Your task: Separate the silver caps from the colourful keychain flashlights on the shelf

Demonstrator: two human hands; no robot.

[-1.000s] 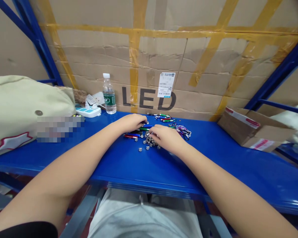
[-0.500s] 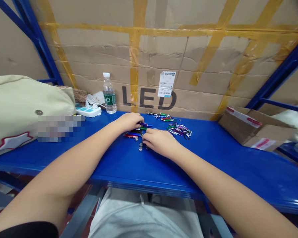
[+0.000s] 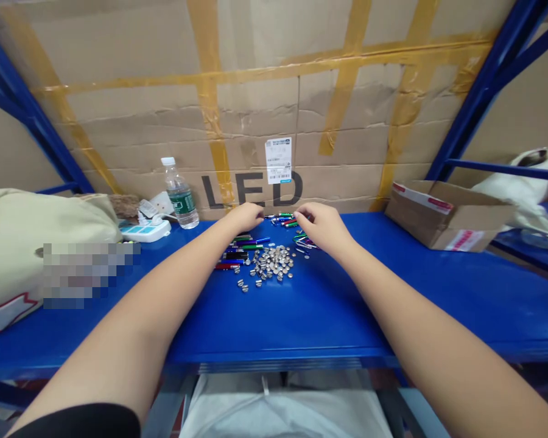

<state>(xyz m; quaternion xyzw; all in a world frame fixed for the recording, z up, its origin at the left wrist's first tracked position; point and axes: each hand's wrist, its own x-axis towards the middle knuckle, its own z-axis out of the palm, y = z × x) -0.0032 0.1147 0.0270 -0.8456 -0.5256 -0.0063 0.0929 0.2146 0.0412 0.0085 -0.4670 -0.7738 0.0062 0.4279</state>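
My left hand (image 3: 246,216) is over the back of the blue table, its fingers curled inward; whatever they grip is hidden. Under and in front of it lie slim coloured metal tubes (image 3: 251,246), which look like pen lights. My right hand (image 3: 320,226) is at the far right of the pile, thumb and fingers bent together beside more coloured tubes (image 3: 292,223). What it pinches, if anything, I cannot make out. Partly under this hand are coloured carabiner clips (image 3: 304,243). Between my forearms lies a heap of small silver button cells (image 3: 274,263), several scattered toward me.
A water bottle (image 3: 181,198) and a white power strip (image 3: 146,230) stand at the back left, next to a pale bag (image 3: 41,219). An opened cardboard box (image 3: 438,213) is at the right. A large taped carton (image 3: 251,121) forms the back wall.
Both hands have moved away from me toward the back of the table, the right one off the silver cells, uncovering them. The camera view has shifted slightly.
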